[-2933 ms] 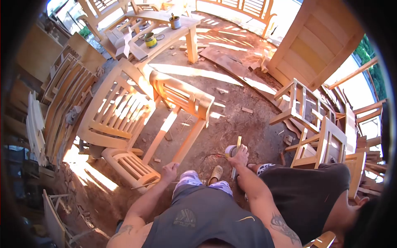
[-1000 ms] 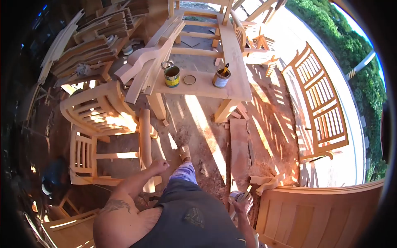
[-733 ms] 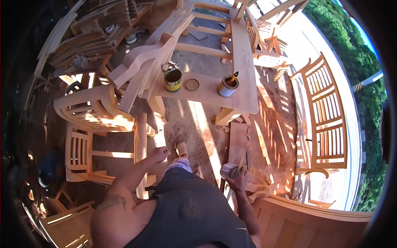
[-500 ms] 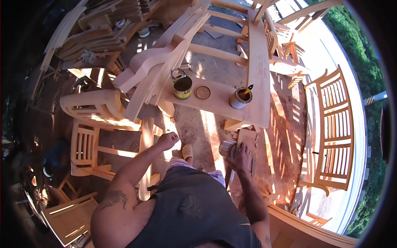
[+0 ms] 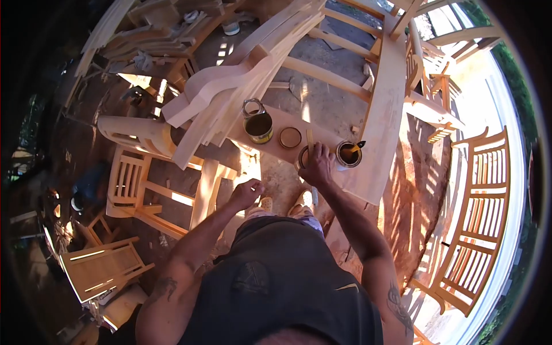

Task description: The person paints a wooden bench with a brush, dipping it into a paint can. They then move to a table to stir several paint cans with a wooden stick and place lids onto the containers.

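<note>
While the person stands over a pale wooden table [image 5: 379, 132], the view looks straight down past a dark sleeveless shirt to both bare arms. Far left, unfinished slatted chairs [image 5: 129, 184] lie tipped on the dirt floor in shadow. Next comes the left hand [image 5: 247, 192], hanging below the table's near edge with its fingers curled into a loose fist, touching nothing. Above it, a stack of curved wooden parts [image 5: 230, 98] lies slantwise across the left end of the table. Just right of the stack stands an open can [image 5: 258, 125] of dark liquid, and beside that a round lid [image 5: 290, 137] lies flat on the tabletop. The right hand [image 5: 316, 167] reaches to the table's near edge, fingers wrapped around a small tin [image 5: 303, 156] — mostly hidden under the hand, so whether it rests on the wood cannot be told. A thin flat stick [image 5: 310, 141] pokes up from the tin. Close on the right stands a second tin [image 5: 348, 154] with a brush handle leaning out. Far right, in bright sun, a slatted bench [image 5: 483, 213] stands on red earth.
</note>
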A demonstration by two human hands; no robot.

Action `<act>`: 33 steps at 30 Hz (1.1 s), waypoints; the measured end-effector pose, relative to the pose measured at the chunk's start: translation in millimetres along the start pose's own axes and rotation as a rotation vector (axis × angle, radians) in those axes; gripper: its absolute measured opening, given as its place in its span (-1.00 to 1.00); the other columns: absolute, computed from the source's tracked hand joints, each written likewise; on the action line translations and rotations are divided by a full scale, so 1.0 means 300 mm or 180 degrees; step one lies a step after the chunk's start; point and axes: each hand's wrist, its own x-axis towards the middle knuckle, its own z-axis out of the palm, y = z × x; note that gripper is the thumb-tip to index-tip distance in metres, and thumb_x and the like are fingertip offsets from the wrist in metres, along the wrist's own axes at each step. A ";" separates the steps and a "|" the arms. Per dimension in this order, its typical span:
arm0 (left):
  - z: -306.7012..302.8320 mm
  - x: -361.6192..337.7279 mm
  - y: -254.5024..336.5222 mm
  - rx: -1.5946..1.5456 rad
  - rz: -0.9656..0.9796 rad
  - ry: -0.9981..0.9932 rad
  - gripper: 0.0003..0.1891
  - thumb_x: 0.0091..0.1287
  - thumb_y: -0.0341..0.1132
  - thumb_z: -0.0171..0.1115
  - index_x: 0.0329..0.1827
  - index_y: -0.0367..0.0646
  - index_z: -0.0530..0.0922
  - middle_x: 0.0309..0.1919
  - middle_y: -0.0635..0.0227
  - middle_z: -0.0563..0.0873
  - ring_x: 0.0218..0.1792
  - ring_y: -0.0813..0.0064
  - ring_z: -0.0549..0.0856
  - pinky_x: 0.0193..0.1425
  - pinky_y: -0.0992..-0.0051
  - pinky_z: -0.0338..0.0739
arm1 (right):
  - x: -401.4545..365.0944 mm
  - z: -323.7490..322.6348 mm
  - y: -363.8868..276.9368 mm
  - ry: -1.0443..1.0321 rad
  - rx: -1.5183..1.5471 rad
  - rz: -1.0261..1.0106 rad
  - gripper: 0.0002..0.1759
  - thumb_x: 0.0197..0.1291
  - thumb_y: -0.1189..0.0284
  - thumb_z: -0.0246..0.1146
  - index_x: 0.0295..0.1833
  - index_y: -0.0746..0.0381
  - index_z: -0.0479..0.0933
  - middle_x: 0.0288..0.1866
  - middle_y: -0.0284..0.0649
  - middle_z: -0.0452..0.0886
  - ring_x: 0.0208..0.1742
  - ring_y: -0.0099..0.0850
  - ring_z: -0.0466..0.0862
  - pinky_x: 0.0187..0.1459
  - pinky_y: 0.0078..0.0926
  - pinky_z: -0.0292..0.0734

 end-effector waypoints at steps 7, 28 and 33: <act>0.076 0.071 0.241 0.0041 0.0176 0.0259 -0.60 0.51 -0.09 0.39 0.21 -0.22 0.70 -0.06 0.13 0.88 -0.12 0.22 0.90 0.04 0.26 0.76 | 0.106 -0.037 0.037 -0.0429 0.0012 0.0019 0.16 -0.24 0.36 0.57 0.57 0.32 0.21 0.39 0.07 0.42 0.31 0.23 0.50 0.27 0.17 0.49; 0.033 0.385 0.490 0.1204 0.1983 0.0158 -0.18 0.24 -0.12 0.60 0.52 -0.22 0.41 0.36 -0.07 0.55 0.40 -0.10 0.57 0.51 0.04 0.50 | -0.111 -0.091 0.124 0.0559 0.1524 0.0547 -0.44 0.35 0.58 0.27 0.44 0.32 0.33 -0.24 0.17 0.76 -0.26 0.13 0.80 -0.23 0.07 0.67; 0.070 0.454 0.639 0.2365 0.2114 -0.0444 -0.01 0.15 -0.10 0.66 0.62 -0.20 0.33 0.52 -0.10 0.40 0.55 -0.19 0.40 0.64 -0.06 0.35 | -0.145 -0.214 0.204 0.0576 0.2313 0.1759 -0.62 0.40 0.47 0.27 0.27 0.35 0.56 -0.22 -0.12 0.70 -0.28 -0.40 0.63 -0.17 -0.30 0.61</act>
